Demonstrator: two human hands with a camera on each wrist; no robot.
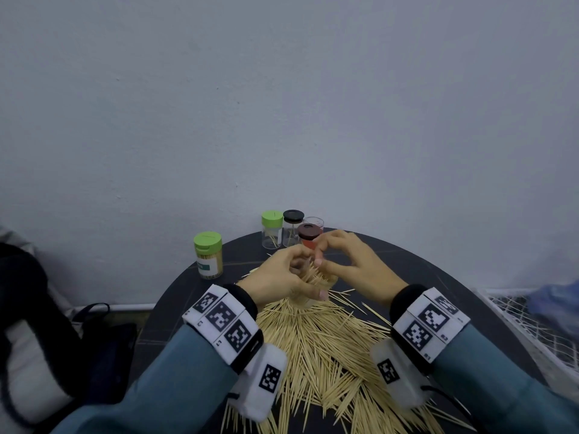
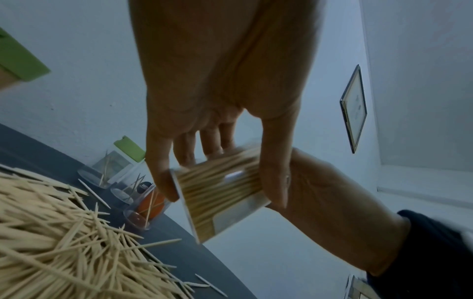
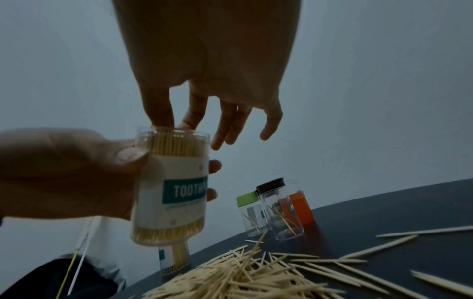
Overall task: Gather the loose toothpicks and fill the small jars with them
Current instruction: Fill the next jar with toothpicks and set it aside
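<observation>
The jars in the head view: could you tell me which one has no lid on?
The labelled jar gripped by the left hand: its top is open, packed with toothpicks. Most jars standing on the table wear lids.

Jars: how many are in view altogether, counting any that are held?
6. One open, packed jar in the left hand; a green-lidded full jar at the table's left; four by the wall: green-lidded, black-lidded, brown-lidded, lidless. Hands may hide more.

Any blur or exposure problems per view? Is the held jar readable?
Head: wide-angle bend, table rim curves; held jar mostly hidden by hands. Left wrist: dim, jar motion-smeared, label unreadable. Right wrist: backlit, right hand dark; jar label partly readable; near toothpicks soft.
</observation>
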